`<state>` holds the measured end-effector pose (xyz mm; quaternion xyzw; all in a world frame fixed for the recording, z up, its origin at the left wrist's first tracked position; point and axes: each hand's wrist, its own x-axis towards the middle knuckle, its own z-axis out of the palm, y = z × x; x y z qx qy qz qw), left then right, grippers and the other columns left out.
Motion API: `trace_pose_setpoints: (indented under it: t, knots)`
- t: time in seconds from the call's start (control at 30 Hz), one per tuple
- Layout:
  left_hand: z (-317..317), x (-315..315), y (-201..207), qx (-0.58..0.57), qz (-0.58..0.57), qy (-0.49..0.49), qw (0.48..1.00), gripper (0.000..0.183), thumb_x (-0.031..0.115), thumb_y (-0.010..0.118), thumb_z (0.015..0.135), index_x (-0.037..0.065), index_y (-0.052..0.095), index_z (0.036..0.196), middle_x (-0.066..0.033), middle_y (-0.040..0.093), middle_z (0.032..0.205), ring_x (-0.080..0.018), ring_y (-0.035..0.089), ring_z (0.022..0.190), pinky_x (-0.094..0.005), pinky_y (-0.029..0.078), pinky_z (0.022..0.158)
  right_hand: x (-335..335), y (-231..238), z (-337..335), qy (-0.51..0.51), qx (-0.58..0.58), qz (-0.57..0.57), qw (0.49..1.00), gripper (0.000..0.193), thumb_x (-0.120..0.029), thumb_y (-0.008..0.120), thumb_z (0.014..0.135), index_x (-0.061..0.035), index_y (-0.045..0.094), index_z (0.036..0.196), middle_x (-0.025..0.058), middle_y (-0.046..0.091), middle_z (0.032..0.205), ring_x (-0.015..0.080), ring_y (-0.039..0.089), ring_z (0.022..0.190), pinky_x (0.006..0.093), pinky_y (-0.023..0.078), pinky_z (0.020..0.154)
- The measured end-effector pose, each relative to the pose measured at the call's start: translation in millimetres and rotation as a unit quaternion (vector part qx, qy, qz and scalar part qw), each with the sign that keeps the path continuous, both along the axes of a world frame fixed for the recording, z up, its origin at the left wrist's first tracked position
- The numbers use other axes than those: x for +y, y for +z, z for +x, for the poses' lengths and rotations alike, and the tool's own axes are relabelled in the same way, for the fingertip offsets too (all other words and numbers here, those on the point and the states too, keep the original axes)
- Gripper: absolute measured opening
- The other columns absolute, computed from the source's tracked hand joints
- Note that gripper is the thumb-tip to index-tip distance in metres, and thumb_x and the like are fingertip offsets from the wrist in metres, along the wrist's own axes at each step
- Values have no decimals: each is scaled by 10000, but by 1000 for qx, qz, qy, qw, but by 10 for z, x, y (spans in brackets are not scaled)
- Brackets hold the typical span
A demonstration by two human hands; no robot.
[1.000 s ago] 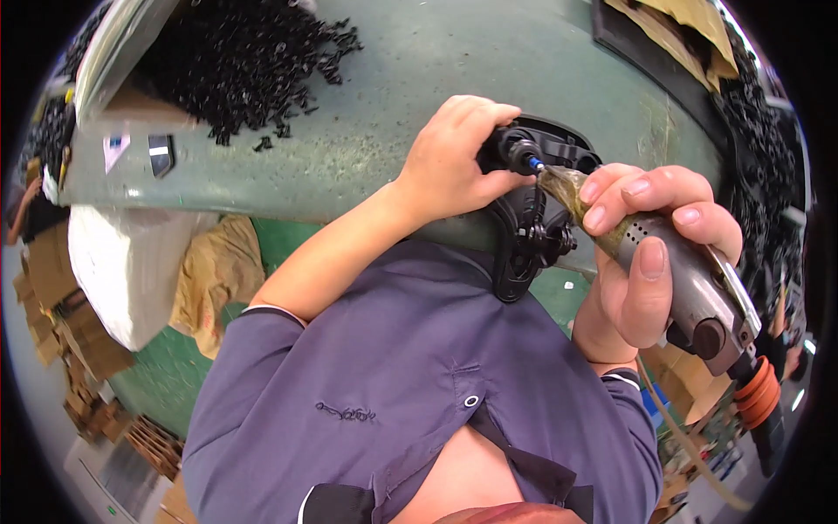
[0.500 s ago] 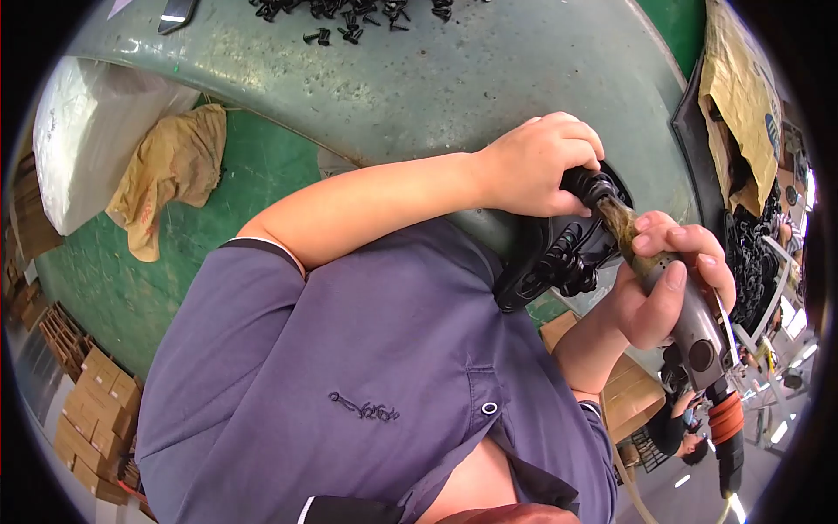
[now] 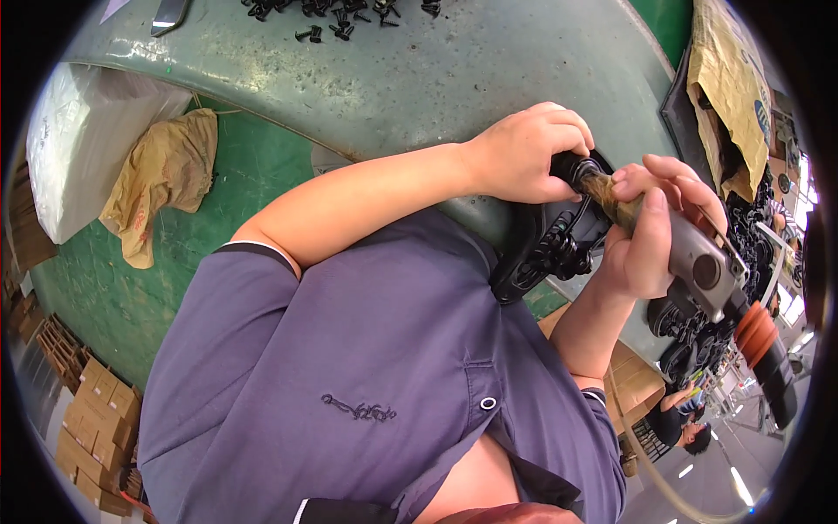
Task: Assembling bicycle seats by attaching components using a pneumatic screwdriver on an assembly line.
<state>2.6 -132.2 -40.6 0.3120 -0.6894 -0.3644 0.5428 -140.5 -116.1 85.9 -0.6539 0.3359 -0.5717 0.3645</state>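
A grey air screwdriver [image 3: 698,262] with an orange band and a black rear end lies in my right hand [image 3: 655,231], whose fingers and thumb wrap round its body. Its tape-wrapped nose reaches a round black piece at the top of a black plastic part [image 3: 515,275]. Around that piece, the fingers of my left hand [image 3: 528,157] are curled, bracing the part at the table's edge. Dark coiled or ribbed pieces [image 3: 563,244] sit inside the part; their detail is unclear. The very tip of the screwdriver is hidden.
Several black screws [image 3: 340,26] lie scattered at the far side of the green-grey table [image 3: 419,87]. To the right are a brown paper sack [image 3: 729,96] and a heap of black parts. White wrapped foam [image 3: 87,140] and cartons [image 3: 96,410] stand left. Another person [image 3: 681,428] sits lower right.
The screwdriver's rear end has swung up and to the right, and my right hand has risen with it. My left hand keeps its grip on the black part.
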Motion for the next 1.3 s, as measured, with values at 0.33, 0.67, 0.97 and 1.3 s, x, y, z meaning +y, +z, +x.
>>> trace_pose_setpoints:
  t: [0.33, 0.67, 0.97, 1.3]
  knots:
    - [263, 612, 357, -76, 49, 127, 988, 462, 212, 926, 732, 48, 663, 1073, -133, 646, 1198, -363, 589, 1173, -442, 475, 1021, 370, 481, -260, 134, -29, -83, 987, 406, -105, 551, 986, -74, 465, 1381, 230, 562, 1254, 215, 642, 738, 436, 546, 711]
    - [2091, 173, 62, -374, 52, 340, 862, 182, 104, 801, 856, 65, 715, 1010, -94, 682, 941, -305, 679, 889, -411, 545, 785, 400, 417, -556, 118, -92, -59, 987, 406, -96, 574, 945, -74, 487, 1340, 207, 592, 1184, 217, 650, 702, 425, 555, 702]
    - [1792, -357, 43, -308, -42, 290, 905, 123, 75, 822, 855, 61, 725, 930, -86, 704, 964, -267, 683, 853, -363, 556, 775, 480, 503, -604, 87, -96, -70, 989, 379, -92, 612, 953, -83, 489, 1311, 187, 597, 1159, 218, 660, 704, 429, 564, 700]
    - [662, -126, 782, 119, 242, -12, 963, 135, 8, 630, 1037, -11, 640, 1171, -119, 739, 1068, -170, 698, 886, -313, 579, 826, 575, 631, -723, 90, -144, -99, 981, 348, -123, 668, 924, -89, 544, 1248, 110, 587, 1152, 174, 662, 721, 365, 536, 698]
